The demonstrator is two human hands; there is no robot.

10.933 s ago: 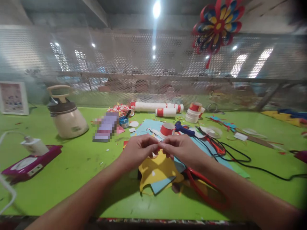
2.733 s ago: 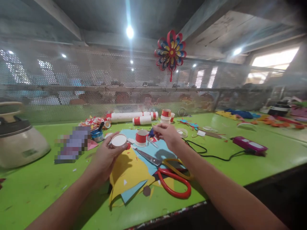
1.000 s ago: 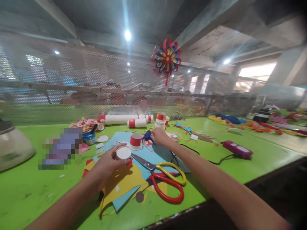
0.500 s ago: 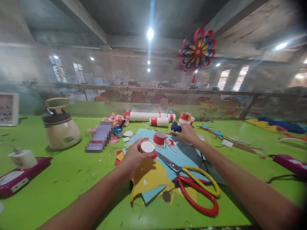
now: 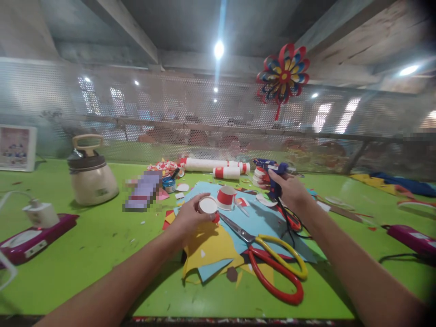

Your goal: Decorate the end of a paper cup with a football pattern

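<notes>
Mesh screen, far, behind green table. Blue paper, centre. Kettle, left. Scissors, near, right of centre. Glue gun, right, held up, grasped in right hand. Red cup, centre, on the paper. White-topped cup, just left of it, grasped in left hand.

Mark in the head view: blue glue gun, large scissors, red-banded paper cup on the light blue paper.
Blue glue gun (image 5: 280, 168): head view, on the upper body.
Large scissors (image 5: 249, 237): head view, near the pivot.
Red-banded paper cup (image 5: 225, 198): head view, on the red band.
</notes>
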